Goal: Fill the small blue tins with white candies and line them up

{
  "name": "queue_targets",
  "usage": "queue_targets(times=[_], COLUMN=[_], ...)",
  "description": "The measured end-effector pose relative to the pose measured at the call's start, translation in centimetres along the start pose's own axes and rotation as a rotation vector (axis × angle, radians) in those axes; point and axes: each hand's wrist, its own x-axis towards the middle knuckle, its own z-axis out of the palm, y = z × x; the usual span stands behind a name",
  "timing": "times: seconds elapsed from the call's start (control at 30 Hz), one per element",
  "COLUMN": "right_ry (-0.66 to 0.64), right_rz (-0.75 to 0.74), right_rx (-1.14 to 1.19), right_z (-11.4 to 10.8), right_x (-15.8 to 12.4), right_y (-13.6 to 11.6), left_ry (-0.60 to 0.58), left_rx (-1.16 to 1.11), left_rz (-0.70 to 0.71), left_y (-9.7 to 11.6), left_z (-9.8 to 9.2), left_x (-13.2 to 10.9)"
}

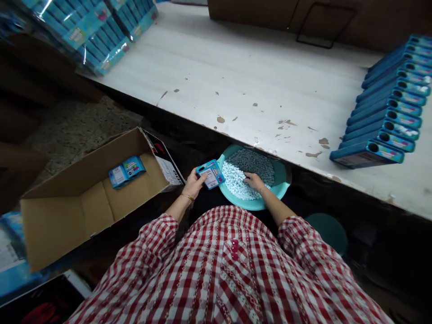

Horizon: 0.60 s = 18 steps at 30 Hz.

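Note:
My left hand is closed on a small flat blue box with a dark round hole at one end, its printed label facing up. The box is held at the left rim of a turquoise basin. Small white pellets fill much of the basin. My right hand reaches into these pellets with its fingers bent down and drawn together. Whether it grips any pellets is hidden from me.
An open cardboard carton at left has blue boxes inside. Above runs a worn white table, bearing a row of upright blue boxes at right and wrapped blue packs at left. A dark green round container stands low at right.

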Motion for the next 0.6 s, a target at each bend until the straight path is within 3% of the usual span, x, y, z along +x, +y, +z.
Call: queue_targets(times=[0.13, 0.3, 0.47, 0.6], right_ry=[0.024, 0.124, 0.061, -0.049], right_rz=[-0.013, -0.073, -0.122, -0.049], right_rx=[0.219, 0.430, 0.310, 0.023], right_z=[-1.3, -6.1, -11.5, -13.9], right_x=[-2.0, -6.0, -8.1, -8.1], right_y=[1.9, 2.7, 0.7, -1.9], left_ry=[-0.019, -0.070, -0.188, -0.258], left_rx=[0.155, 0.388, 0.508, 0.582], left_rz=[0.208, 0.339, 0.447, 0.523], left_y=[0.6, 1.8, 2.1, 1.7], left_z=[0.2, 3.0, 6.7, 8.7], left_x=[-0.2, 0.2, 1.3, 1.7])
